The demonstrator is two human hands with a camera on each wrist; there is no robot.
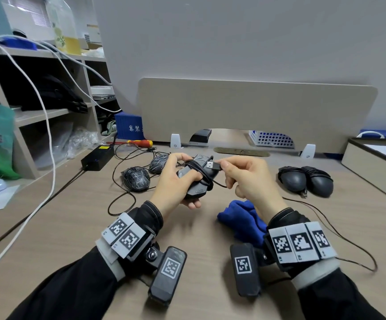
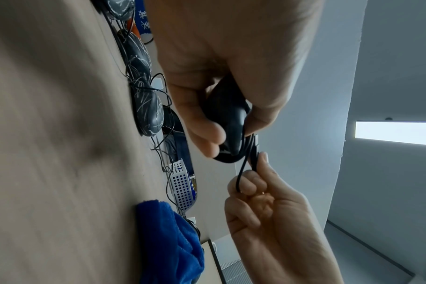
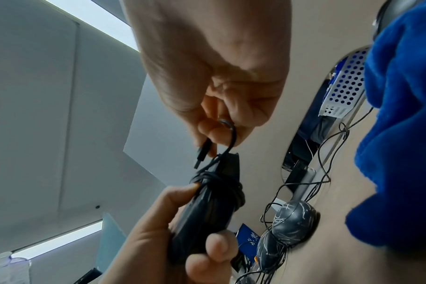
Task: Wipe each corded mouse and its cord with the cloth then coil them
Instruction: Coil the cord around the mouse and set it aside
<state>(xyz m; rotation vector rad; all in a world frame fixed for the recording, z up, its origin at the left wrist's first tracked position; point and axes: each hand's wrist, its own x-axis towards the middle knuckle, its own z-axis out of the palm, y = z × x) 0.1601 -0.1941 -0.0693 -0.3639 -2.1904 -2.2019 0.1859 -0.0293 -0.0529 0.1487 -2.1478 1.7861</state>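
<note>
Above desk, left hand (image 1: pixel 173 181) grips mouse (image 1: pixel 197 181) over wound cord (image 1: pixel 207 179); right hand (image 1: pixel 245 176) pinches USB plug (image 1: pixel 213 165). Risk: untucked plug lets stiff coil spring loose; thumb slip unwinds turns.

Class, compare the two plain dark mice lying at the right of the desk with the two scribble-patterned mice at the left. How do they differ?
The plain pair has cords wound round the bodies; the patterned pair has cords trailing loose over the desk. The plain pair is unmarked dark grey; the patterned pair carries pale scribbled lines. Both pairs lie side by side.
</note>
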